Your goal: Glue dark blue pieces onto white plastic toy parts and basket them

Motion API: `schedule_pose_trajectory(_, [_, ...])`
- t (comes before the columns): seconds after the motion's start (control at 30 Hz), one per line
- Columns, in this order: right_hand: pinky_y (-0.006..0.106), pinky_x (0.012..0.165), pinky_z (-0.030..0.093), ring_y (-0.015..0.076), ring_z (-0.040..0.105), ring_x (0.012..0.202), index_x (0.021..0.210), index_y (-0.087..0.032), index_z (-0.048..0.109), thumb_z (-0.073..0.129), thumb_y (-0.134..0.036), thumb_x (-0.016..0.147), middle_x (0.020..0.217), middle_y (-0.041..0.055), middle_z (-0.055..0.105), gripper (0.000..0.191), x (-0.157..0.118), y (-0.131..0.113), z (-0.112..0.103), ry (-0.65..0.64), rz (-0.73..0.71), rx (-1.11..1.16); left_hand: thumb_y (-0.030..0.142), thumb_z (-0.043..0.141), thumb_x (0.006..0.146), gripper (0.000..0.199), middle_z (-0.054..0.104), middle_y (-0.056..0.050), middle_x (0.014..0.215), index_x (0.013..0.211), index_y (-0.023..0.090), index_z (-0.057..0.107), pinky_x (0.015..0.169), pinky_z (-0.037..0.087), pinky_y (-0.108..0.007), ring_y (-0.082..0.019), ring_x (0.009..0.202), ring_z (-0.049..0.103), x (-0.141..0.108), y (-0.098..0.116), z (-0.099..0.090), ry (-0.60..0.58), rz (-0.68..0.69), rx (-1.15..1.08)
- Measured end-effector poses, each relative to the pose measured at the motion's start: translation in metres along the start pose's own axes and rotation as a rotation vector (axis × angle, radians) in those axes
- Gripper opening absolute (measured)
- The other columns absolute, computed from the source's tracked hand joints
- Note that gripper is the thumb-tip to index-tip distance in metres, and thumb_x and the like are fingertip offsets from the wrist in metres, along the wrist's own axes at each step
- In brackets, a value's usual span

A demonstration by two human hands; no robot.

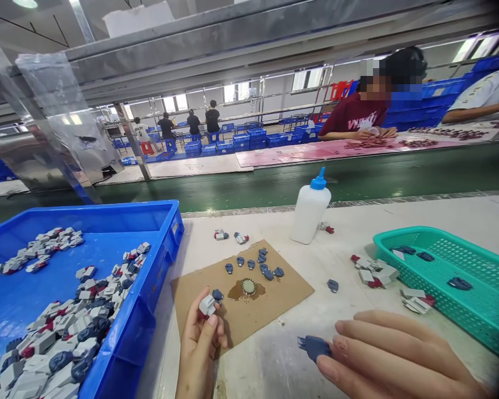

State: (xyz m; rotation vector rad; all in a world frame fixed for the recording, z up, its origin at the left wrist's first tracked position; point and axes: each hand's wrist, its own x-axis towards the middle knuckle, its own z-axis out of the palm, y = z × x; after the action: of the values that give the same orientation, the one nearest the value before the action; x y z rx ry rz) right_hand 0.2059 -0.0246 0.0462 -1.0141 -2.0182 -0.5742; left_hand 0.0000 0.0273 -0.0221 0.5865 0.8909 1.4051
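Observation:
In my left hand (pixel 203 338) a small light-grey plastic block (pixel 207 305) is pinched between thumb and fingers, with a bit of dark red at its lower side. My right hand (pixel 391 352) grips a dark blue toy-like fist piece (pixel 315 347) between thumb and fingertips, its pronged end pointing left. Between and beyond the hands lies a brown cardboard sheet (pixel 274 299). Several dark blue pieces (pixel 262 267) rest on it around a bottle cap (pixel 248 286) of pale liquid, which sits in a wet stain. One blue piece (pixel 218 295) lies just behind my left fingertips.
On the left stands a blue bin (pixel 158 249) holding many grey, red and blue parts. A white squeeze bottle (pixel 310 213) stands behind the cardboard. At right are a green basket (pixel 461 255) and loose grey parts (pixel 376 271). Beyond the green belt (pixel 233 191), a co-worker (pixel 357 113) handles small pieces.

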Motion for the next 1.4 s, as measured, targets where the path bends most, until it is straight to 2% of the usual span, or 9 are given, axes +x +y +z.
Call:
schedule_pose_trajectory(0.1, [0.031,0.074,0.049,0.0171,0.061,0.084,0.119,-0.039,0.044,0.046,-0.015,0.085,0.087,-0.001,0.064,0.042,0.011,0.018,0.011,-0.104,-0.039,0.086,0.036,0.071,0.065,0.057,0.049,0.001,0.069,0.117,0.024,0.05,0.036,0.028,-0.01,-0.004,0.049,0.035,0.0,-0.001,-0.002,-0.019,-0.043,-0.031])
schedule_pose_trajectory(0.2, [0.028,0.067,0.049,0.017,0.059,0.087,0.111,-0.027,0.05,0.046,-0.012,0.083,0.097,0.0025,0.063,0.033,0.021,0.033,0.032,-0.213,-0.123,0.12,0.048,0.062,0.071,0.056,0.044,0.002,0.058,0.118,0.02,0.051,0.035,0.03,-0.011,-0.006,0.047,0.035,0.0,-0.001,-0.004,-0.032,-0.066,-0.08])
schedule_pose_trajectory(0.43, [0.026,0.057,0.046,0.0153,0.056,0.077,0.101,-0.019,0.053,0.035,-0.011,0.085,0.096,0.0061,0.058,0.025,0.026,0.035,0.067,-0.427,-0.069,0.139,0.036,0.072,0.064,0.069,0.058,-0.003,0.09,0.125,0.03,0.04,0.053,0.051,-0.019,-0.012,0.07,0.056,-0.002,0.002,0.002,0.043,0.021,0.018])
schedule_pose_trajectory(0.53, [0.027,0.061,0.046,0.016,0.055,0.082,0.102,-0.019,0.051,0.034,-0.01,0.085,0.098,0.0067,0.056,0.026,0.025,0.034,0.07,-0.443,-0.057,0.172,0.03,0.078,0.056,0.064,0.06,-0.004,0.098,0.114,0.027,0.051,0.056,0.052,-0.019,-0.014,0.076,0.06,-0.002,0.005,0.005,0.067,0.025,-0.029])
schedule_pose_trajectory(0.67, [0.027,0.06,0.045,0.0158,0.055,0.08,0.103,-0.019,0.051,0.035,-0.011,0.085,0.096,0.0061,0.056,0.025,0.023,0.035,0.072,-0.476,-0.03,0.212,0.031,0.082,0.049,0.045,0.064,-0.003,0.086,0.088,0.018,0.063,0.065,0.052,-0.019,-0.012,0.073,0.06,-0.001,0.004,0.002,0.125,-0.04,-0.059])
schedule_pose_trajectory(0.9, [0.027,0.061,0.045,0.0158,0.054,0.077,0.101,-0.021,0.05,0.033,-0.018,0.088,0.094,0.0058,0.054,0.022,0.032,0.038,0.085,-0.617,0.134,0.318,0.044,0.07,0.064,0.047,0.043,0.008,0.043,0.099,0.016,0.057,0.038,0.034,-0.012,-0.003,0.035,0.039,-0.003,-0.004,0.003,0.059,0.064,0.036])
schedule_pose_trajectory(1.03, [0.029,0.065,0.044,0.0169,0.053,0.076,0.093,-0.019,0.05,0.035,-0.013,0.084,0.086,0.0053,0.053,0.018,0.039,0.038,0.099,-0.702,0.179,0.366,0.044,0.071,0.063,0.047,0.055,0.002,0.055,0.098,0.017,0.057,0.042,0.038,-0.013,-0.005,0.042,0.046,-0.005,-0.001,0.004,0.054,0.076,0.005])
schedule_pose_trajectory(1.17, [0.027,0.06,0.041,0.0161,0.052,0.07,0.077,-0.017,0.049,0.037,-0.01,0.082,0.081,0.005,0.052,0.015,0.044,0.035,0.109,-0.773,0.184,0.3,0.055,0.055,0.073,0.046,0.06,-0.004,0.074,0.101,0.018,0.056,0.046,0.045,-0.018,-0.01,0.056,0.053,-0.002,0.001,-0.003,-0.038,0.055,-0.073])
schedule_pose_trajectory(1.4, [0.026,0.059,0.037,0.0156,0.05,0.07,0.082,-0.017,0.049,0.035,-0.015,0.085,0.084,0.0053,0.051,0.014,0.045,0.037,0.11,-0.863,0.156,0.254,0.044,0.044,0.084,0.028,0.06,-0.007,0.09,0.093,0.018,0.052,0.057,0.05,-0.022,-0.015,0.076,0.059,0.001,-0.002,-0.008,-0.031,0.086,-0.041])
